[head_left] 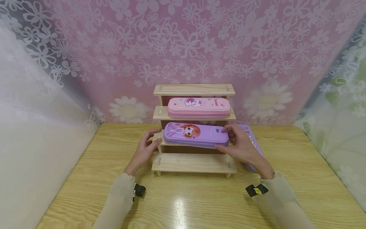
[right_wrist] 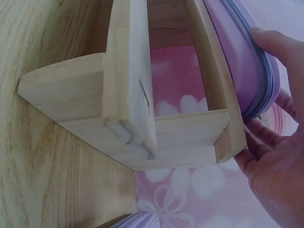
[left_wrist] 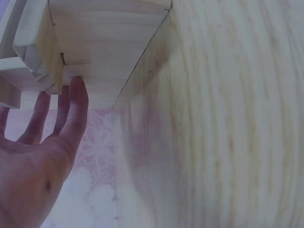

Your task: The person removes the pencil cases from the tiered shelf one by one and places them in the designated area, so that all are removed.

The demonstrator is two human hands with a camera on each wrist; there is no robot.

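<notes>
On the tabletop (head_left: pixel 85 178) before the wooden rack (head_left: pixel 194 163), our right hand (head_left: pixel 243 148) with fingers clamped on the purple pencil case (head_left: pixel 195 134) on the rack's second step, our left hand (head_left: pixel 145 148) with straight fingers at that step's left end, above it a pink pencil case (head_left: pixel 198 107), beside the rack's right end another purple case (head_left: pixel 253 143).

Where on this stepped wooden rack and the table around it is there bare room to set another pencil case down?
Free: the rack's top step above the pink case, the bottom step below both hands, and the table left and in front of the rack. Crowded: the third step, where the left hand and right hand hold the purple case; another purple case lies right of the rack.
</notes>
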